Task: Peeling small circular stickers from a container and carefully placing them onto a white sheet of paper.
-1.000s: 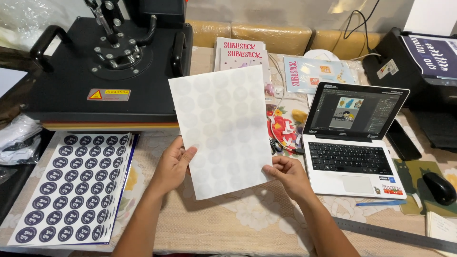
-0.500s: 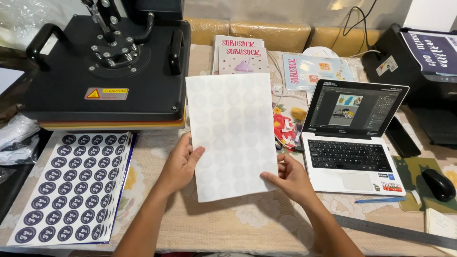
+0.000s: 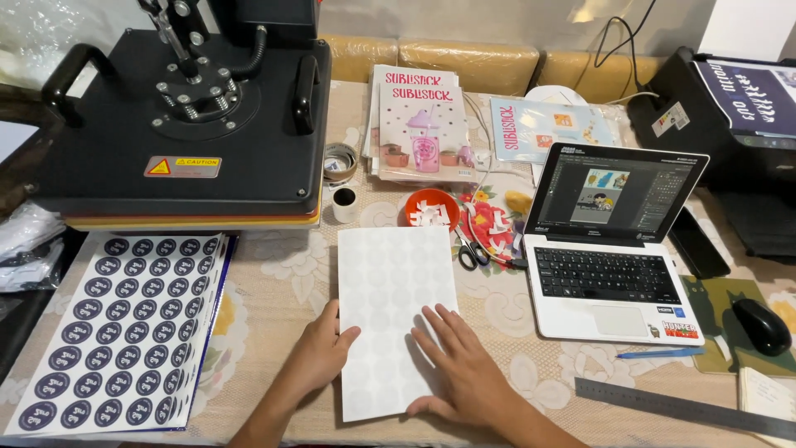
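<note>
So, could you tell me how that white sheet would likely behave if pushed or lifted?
The white sheet lies flat under both hands, so it is probably thin, light and floppy. On the tablecloth it may slide easily when pushed.

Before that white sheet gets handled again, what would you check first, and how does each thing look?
1. White sheet lying flat on the table: ok.
2. Left hand on its left edge: ok.
3. Right hand pressing flat on its lower right part: ok.
4. Sheet apart from the sheet of dark round stickers: ok.
5. Scissors off the sheet, though close to its upper right corner: ok.
6. What its underside carries: cannot tell.
</note>
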